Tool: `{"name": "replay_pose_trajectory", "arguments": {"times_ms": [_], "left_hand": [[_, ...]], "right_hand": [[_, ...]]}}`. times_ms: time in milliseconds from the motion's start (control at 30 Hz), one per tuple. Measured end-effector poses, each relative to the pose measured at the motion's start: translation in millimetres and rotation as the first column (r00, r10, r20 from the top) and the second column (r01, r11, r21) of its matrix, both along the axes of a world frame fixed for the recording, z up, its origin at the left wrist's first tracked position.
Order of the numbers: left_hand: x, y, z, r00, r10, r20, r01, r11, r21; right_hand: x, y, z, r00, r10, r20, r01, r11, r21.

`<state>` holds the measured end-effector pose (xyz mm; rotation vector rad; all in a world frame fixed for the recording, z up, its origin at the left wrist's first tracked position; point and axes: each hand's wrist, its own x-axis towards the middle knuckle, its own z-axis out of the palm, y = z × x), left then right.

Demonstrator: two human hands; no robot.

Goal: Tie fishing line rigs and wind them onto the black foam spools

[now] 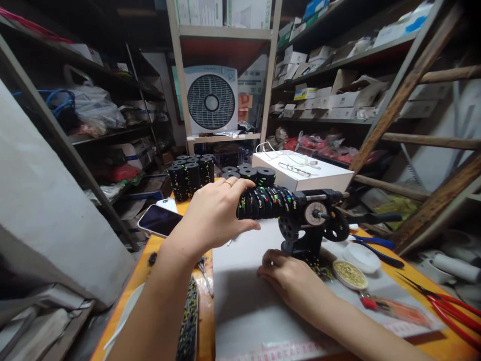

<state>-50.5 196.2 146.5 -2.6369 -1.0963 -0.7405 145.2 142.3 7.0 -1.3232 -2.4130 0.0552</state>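
Note:
My left hand [216, 210] is closed around the left end of a black ribbed roll [268, 200], its fingers over the top and its thumb underneath. Small coloured and shiny pieces stud the roll, which is mounted on a black hand-cranked winding machine [310, 230] with gears and a counter-like dial [315, 213]. My right hand [291, 276] rests low on the white board [240, 306], just in front of the machine's base. Its fingers are curled together, and whatever may be between them is hidden. Small black and yellow parts [319, 268] lie beside the base.
Black rolls [188, 178] stand behind my left hand, near a phone [160, 220]. A dish of gold bits [350, 275], a white lid [363, 257], blue pliers [379, 250] and red-handled pliers [443, 301] lie to the right. Behind stand a white box [326, 175] and a fan [211, 100].

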Motion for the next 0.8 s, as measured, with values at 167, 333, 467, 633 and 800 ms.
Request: {"name": "replay_pose_trajectory", "arguments": {"times_ms": [167,333,467,633,800], "left_hand": [[1,2,-1.1,1.000,-0.019,-0.001,0.019,0.999,0.039],[1,2,0.4,0.999,-0.047,0.013,0.046,0.999,0.019],[0,1,0.8,0.999,-0.045,0.023,0.046,0.998,-0.030],[1,2,1.3,0.999,-0.031,0.036,0.033,0.998,-0.056],[0,3,0.3,0.998,-0.041,0.044,0.043,0.998,-0.055]], "right_hand": [[-1,-17,46.2,0.963,0.217,-0.163,-0.165,0.945,0.284],[9,-1,109.5,0.908,0.190,-0.373,0.004,0.886,0.463],[6,21,126.3,0.908,0.235,-0.347,0.002,0.825,0.565],[0,29,125.2,0.896,0.226,-0.381,0.006,0.853,0.521],[0,30,125.9,0.891,0.221,-0.397,-0.005,0.879,0.477]]}}
